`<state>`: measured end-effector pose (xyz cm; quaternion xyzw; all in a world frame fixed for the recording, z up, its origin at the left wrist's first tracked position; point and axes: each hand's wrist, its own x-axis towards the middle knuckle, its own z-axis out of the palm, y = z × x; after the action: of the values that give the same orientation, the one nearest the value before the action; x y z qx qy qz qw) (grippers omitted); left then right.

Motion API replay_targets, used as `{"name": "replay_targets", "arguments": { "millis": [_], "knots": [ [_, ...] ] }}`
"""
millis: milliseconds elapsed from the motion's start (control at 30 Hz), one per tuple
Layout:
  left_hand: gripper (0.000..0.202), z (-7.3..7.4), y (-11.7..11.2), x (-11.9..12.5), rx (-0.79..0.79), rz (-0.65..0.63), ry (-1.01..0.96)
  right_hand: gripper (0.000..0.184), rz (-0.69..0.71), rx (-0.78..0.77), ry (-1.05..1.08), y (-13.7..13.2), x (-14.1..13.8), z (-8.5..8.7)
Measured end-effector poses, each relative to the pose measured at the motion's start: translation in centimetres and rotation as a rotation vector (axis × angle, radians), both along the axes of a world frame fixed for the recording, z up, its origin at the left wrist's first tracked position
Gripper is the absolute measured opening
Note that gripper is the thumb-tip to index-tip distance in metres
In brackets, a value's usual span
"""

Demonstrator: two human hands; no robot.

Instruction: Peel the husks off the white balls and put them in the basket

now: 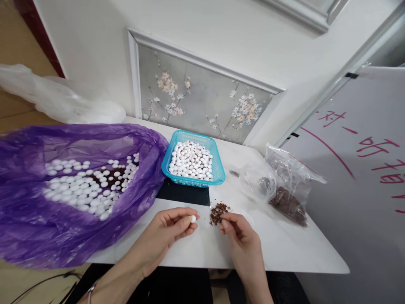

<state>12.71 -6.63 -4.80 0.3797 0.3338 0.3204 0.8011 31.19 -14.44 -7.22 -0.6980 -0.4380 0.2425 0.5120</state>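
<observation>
Between the thumb and fingers of my left hand (pixel 177 224) is a small white ball (pixel 193 219), held above the table's front half. My right hand (pixel 241 237) is closed in a pinch at the near right edge of a small pile of reddish-brown bits (pixel 218 212). Whatever those fingertips hold is too small to make out. Beyond both hands stands a blue plastic basket (pixel 218 169) filled with white balls (pixel 191 160). To the left, a purple plastic bag (pixel 133 226) lies open, with many more white balls (pixel 79 192) and some dark brown material (pixel 110 179) inside.
At the right stand a clear plastic cup (pixel 257 181), seemingly on its side, and a clear bag (pixel 289 198) of brown material. A black flat piece (pixel 185 193) lies before the basket. Behind the white table (pixel 284 249) is a panelled wall; a whiteboard (pixel 354 190) borders the right.
</observation>
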Motion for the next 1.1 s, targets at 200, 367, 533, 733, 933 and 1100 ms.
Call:
{"name": "replay_targets", "arguments": {
  "millis": [200, 367, 533, 733, 933, 1100],
  "knots": [
    [0.014, 0.1, 0.1, -0.1, -0.030, -0.005, -0.022, 0.011, 0.110, 0.066, 0.237, 0.0, -2.2, 1.6],
    [0.014, 0.0, 0.1, -0.1, -0.049, -0.010, -0.050, 0.003, 0.290, 0.148, 0.513, 0.5, -4.2, 2.3],
    [0.013, 0.1, 0.2, -0.2, -0.046, -0.039, -0.067, 0.003, 0.317, 0.162, 0.656, 0.7, -4.7, 1.8],
    [0.014, 0.1, 0.1, -0.2, -0.029, -0.043, -0.049, 0.010, 0.252, 0.132, 0.541, 0.4, -4.9, 2.1],
    [0.013, 0.2, 0.0, -0.3, -0.012, -0.039, -0.048, 0.010, 0.205, 0.081, 0.435, 0.7, -5.8, 2.5],
    [0.013, 0.2, -0.1, -0.3, 0.005, -0.033, -0.044, 0.010, 0.195, 0.073, 0.454, 0.8, -6.1, 2.5]
  ]
}}
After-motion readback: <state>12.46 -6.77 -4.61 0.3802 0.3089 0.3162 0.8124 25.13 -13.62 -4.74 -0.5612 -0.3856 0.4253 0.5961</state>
